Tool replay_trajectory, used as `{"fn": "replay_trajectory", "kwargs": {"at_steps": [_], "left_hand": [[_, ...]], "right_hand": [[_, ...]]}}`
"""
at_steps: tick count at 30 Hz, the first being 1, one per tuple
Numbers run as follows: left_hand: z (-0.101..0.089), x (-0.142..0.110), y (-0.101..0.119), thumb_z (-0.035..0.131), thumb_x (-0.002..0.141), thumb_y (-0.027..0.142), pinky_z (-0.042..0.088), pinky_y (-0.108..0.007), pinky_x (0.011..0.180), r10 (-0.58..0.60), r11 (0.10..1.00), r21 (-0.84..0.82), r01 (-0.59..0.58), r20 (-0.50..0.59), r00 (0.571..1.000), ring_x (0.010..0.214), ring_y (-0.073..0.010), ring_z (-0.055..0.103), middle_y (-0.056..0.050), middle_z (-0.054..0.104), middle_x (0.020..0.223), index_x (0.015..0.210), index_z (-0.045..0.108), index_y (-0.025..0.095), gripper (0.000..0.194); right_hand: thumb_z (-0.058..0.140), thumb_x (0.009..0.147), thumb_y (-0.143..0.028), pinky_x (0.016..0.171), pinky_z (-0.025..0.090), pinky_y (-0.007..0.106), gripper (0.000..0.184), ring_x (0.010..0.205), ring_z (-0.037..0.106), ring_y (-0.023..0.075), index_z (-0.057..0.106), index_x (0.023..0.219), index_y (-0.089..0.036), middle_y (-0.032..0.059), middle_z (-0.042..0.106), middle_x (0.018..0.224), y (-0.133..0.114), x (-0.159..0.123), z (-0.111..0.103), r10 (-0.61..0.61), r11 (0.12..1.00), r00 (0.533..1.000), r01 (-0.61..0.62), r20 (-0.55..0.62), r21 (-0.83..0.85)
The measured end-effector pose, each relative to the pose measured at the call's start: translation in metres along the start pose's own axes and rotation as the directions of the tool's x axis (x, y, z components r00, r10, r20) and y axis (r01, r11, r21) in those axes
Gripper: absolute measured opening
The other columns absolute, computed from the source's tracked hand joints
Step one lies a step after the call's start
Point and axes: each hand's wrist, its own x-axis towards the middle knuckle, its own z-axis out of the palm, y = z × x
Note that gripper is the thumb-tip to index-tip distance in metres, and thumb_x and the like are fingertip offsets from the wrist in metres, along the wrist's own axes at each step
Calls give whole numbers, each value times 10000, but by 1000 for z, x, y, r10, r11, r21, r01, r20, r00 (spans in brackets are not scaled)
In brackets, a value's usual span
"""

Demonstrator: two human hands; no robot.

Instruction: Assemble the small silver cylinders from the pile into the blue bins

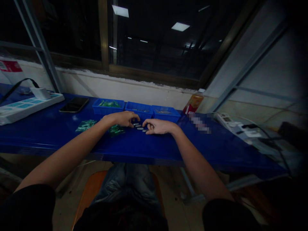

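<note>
Slim silvery metal-looking rods (140,128) seemed light, stiff, best pinched mid-length, as left hand (124,118) at ten o'clock and right hand (158,126) at three curled narrowly, grip unclear!

I have my left forearm (80,146) and right forearm (193,157) stretched forward and angled inward. The left hand (125,118) arches palm down, index finger (135,115) and thumb (131,124) apart; the right hand (157,126) faces it, fingers (147,121) curled, its grip too dim to judge.
</note>
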Motion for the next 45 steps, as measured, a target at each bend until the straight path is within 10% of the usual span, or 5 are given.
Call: {"fn": "replay_trajectory", "kwargs": {"at_steps": [26, 36, 41, 45], "left_hand": [[9, 3, 2, 616, 717, 216, 439, -233, 629, -3, 981, -196, -8, -55, 998, 777, -162, 603, -65, 636, 870, 1145, 385, 130, 494], [1, -1, -5, 600, 723, 276, 435, -240, 682, -74, 991, -113, 74, 12, 997, 820, -163, 602, -111, 613, 1064, 1178, 458, 114, 503], [-3, -3, -6, 490, 783, 228, 426, -228, 707, -46, 999, -4, 46, 50, 998, 820, -149, 589, -92, 653, 1001, 1061, 590, 115, 316], [-2, -2, -4, 426, 783, 155, 416, -237, 782, 4, 1000, 18, -5, 26, 1000, 888, -150, 576, -92, 642, 1058, 1060, 606, 123, 333]], "right_hand": [[647, 697, -287, 714, 440, 269, 489, 787, 552, 134, 483, 1132, -136, 51, 582, 914, -12, 17, 15, -114, 991, 955, 91, -273, -97], [532, 651, -681, 867, 411, 388, 773, 1031, 517, 295, 503, 1136, -79, 181, 552, 1086, -41, 3, 31, 92, 927, 909, -227, -407, -298], [365, 684, -764, 955, 343, 407, 911, 1147, 431, 328, 442, 1229, -39, 213, 474, 1210, -41, 0, 54, 140, 894, 805, -353, -577, -275], [279, 652, -824, 1047, 242, 406, 1072, 1290, 280, 331, 228, 1379, -38, 212, 275, 1412, -36, 4, 59, 242, 917, 849, -358, -470, -175]]}}
